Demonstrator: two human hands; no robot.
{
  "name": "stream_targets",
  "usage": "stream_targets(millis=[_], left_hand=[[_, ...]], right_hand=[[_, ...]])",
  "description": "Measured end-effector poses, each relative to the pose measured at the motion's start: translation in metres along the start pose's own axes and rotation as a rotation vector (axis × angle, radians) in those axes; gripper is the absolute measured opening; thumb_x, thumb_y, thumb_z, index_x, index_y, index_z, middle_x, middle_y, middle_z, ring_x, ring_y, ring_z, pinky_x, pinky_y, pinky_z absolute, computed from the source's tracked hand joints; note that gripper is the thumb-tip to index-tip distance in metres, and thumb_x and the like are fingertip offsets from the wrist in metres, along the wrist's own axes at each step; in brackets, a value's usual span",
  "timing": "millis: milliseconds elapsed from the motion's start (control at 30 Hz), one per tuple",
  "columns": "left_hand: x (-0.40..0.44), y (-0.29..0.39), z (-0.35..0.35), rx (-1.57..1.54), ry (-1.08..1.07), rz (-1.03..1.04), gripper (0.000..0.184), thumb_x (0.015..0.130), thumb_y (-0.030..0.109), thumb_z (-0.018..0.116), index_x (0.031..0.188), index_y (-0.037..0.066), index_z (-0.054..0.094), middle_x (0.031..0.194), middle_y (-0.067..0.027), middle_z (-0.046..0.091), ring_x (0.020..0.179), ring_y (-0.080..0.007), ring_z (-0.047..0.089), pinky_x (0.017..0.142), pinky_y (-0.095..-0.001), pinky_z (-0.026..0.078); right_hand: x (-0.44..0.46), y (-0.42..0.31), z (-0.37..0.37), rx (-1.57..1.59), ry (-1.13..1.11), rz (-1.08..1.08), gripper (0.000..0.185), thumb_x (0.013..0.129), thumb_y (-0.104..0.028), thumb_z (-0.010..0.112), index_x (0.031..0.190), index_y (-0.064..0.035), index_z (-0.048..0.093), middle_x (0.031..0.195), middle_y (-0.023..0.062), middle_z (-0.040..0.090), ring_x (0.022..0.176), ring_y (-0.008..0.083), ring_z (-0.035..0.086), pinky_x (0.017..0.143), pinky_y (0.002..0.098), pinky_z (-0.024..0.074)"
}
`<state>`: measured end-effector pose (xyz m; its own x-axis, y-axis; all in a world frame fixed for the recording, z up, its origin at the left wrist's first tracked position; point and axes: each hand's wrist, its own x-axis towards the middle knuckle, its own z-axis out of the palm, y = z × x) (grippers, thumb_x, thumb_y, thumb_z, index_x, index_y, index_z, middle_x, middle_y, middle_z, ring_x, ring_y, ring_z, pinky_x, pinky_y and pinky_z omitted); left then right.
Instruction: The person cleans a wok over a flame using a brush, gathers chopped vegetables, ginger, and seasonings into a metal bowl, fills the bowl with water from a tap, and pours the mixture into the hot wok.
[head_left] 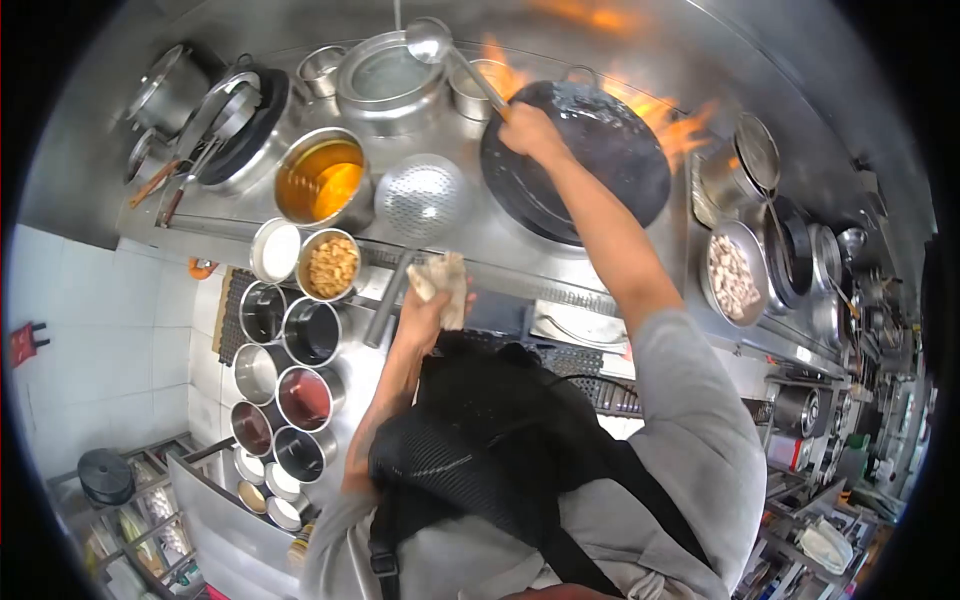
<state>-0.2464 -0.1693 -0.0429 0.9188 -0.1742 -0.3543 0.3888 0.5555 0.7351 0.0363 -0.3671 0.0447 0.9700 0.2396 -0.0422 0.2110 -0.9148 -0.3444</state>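
Observation:
My right hand (533,133) is closed around the wooden end of a ladle (480,82). Its bowl is up to the left, over the rim of a wide metal pot (388,75). Below my right forearm and hand sits a dark wok (610,150), with flames rising behind it. Close to my body, my left hand (424,315) grips a crumpled beige cloth (445,282). Just left of that hand is a thick grey handle (388,305), and a round perforated skimmer (420,195) lies beyond it on the steel stove top.
A pot of orange oil (328,182) and a bowl of golden chunks (331,265) stand on the left. Several seasoning pots (310,397) line the left counter. At right is a bowl of pale meat-like pieces (735,272). Flames (655,115) burn behind the wok.

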Motion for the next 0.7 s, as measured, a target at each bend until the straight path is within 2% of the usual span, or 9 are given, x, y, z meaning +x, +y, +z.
stream_targets(millis=[67, 133, 167, 233, 267, 333, 467, 633, 700], left_hand=[[-0.019, 0.017, -0.026, 0.140, 0.117, 0.157, 0.054, 0.081, -0.008, 0.046, 0.135, -0.005, 0.044, 0.117, -0.0190, 0.065, 0.096, -0.0278, 0.070, 0.080, -0.0376, 0.060], [-0.035, 0.035, -0.056, 0.265, 0.187, 0.217, 0.053, 0.082, -0.011, 0.048, 0.135, -0.004, 0.045, 0.117, -0.0178, 0.065, 0.097, -0.0264, 0.069, 0.081, -0.0362, 0.059], [-0.045, 0.043, -0.067, 0.257, 0.244, 0.204, 0.053, 0.084, -0.007, 0.062, 0.134, 0.001, 0.046, 0.117, -0.0146, 0.065, 0.101, -0.0224, 0.068, 0.080, -0.0314, 0.058], [-0.065, 0.062, -0.076, 0.333, 0.368, 0.197, 0.053, 0.079, -0.001, 0.077, 0.126, -0.001, 0.054, 0.109, -0.0101, 0.067, 0.094, -0.0179, 0.067, 0.078, -0.0286, 0.056], [-0.074, 0.071, -0.079, 0.351, 0.422, 0.140, 0.052, 0.077, 0.001, 0.080, 0.124, -0.002, 0.057, 0.106, -0.0087, 0.067, 0.092, -0.0172, 0.066, 0.077, -0.0283, 0.055], [-0.082, 0.073, -0.089, 0.257, 0.445, 0.188, 0.049, 0.077, 0.001, 0.080, 0.121, -0.004, 0.059, 0.102, -0.0083, 0.068, 0.091, -0.0179, 0.066, 0.075, -0.0290, 0.055], [-0.075, 0.073, -0.097, 0.195, 0.454, 0.114, 0.053, 0.082, 0.003, 0.078, 0.128, -0.004, 0.052, 0.108, -0.0130, 0.067, 0.093, -0.0214, 0.068, 0.069, -0.0308, 0.054], [-0.066, 0.069, -0.082, 0.247, 0.470, 0.103, 0.044, 0.090, 0.014, 0.074, 0.126, -0.001, 0.054, 0.097, -0.0119, 0.068, 0.074, -0.0181, 0.063, 0.066, -0.0300, 0.052], [-0.063, 0.069, -0.074, 0.237, 0.471, 0.084, 0.046, 0.088, 0.013, 0.075, 0.126, -0.002, 0.053, 0.098, -0.0130, 0.068, 0.075, -0.0183, 0.063, 0.065, -0.0296, 0.052]], right_hand=[[0.075, -0.035, 0.049, -0.068, 0.118, -0.029, 0.029, 0.085, -0.016, 0.056, 0.102, 0.0011, 0.073, 0.108, 0.0228, 0.071, 0.109, 0.0358, 0.067, 0.094, 0.0457, 0.0528], [0.131, -0.070, 0.081, -0.222, 0.113, -0.134, 0.025, 0.089, -0.015, 0.054, 0.099, -0.0030, 0.074, 0.103, 0.0180, 0.074, 0.092, 0.0306, 0.073, 0.078, 0.0437, 0.0578], [0.140, -0.090, 0.074, -0.219, 0.110, -0.137, 0.025, 0.089, -0.015, 0.054, 0.099, -0.0030, 0.074, 0.103, 0.0180, 0.074, 0.092, 0.0306, 0.073, 0.078, 0.0437, 0.0578], [0.149, -0.123, 0.041, 0.271, -0.374, 0.084, 0.017, 0.091, -0.008, 0.054, 0.089, 0.0011, 0.068, 0.084, 0.0140, 0.070, 0.066, 0.0242, 0.068, 0.056, 0.0366, 0.0550], [0.164, -0.116, 0.049, 0.271, -0.371, 0.090, 0.017, 0.091, -0.008, 0.054, 0.089, 0.0011, 0.068, 0.084, 0.0140, 0.070, 0.066, 0.0242, 0.068, 0.056, 0.0366, 0.0550], [0.200, -0.079, 0.066, 1.646, -0.687, 0.457, 0.013, 0.092, -0.004, 0.054, 0.084, 0.0065, 0.057, 0.069, 0.0081, 0.055, 0.050, 0.0162, 0.052, 0.044, 0.0268, 0.0459], [0.177, -0.039, 0.019, 2.090, -0.889, 0.570, 0.018, 0.095, -0.005, 0.052, 0.094, 0.0125, 0.049, 0.064, 0.0037, 0.045, 0.050, 0.0095, 0.048, 0.042, 0.0193, 0.0427], [0.185, -0.043, 0.034, 2.567, -0.509, 0.374, 0.023, 0.096, -0.012, 0.048, 0.098, 0.0103, 0.052, 0.062, 0.0026, 0.047, 0.047, 0.0110, 0.046, 0.042, 0.0226, 0.0455], [0.170, -0.056, 0.044, 2.106, -0.394, 0.351, 0.025, 0.094, -0.011, 0.046, 0.107, 0.0079, 0.056, 0.068, 0.0038, 0.050, 0.054, 0.0134, 0.051, 0.045, 0.0263, 0.0466]])
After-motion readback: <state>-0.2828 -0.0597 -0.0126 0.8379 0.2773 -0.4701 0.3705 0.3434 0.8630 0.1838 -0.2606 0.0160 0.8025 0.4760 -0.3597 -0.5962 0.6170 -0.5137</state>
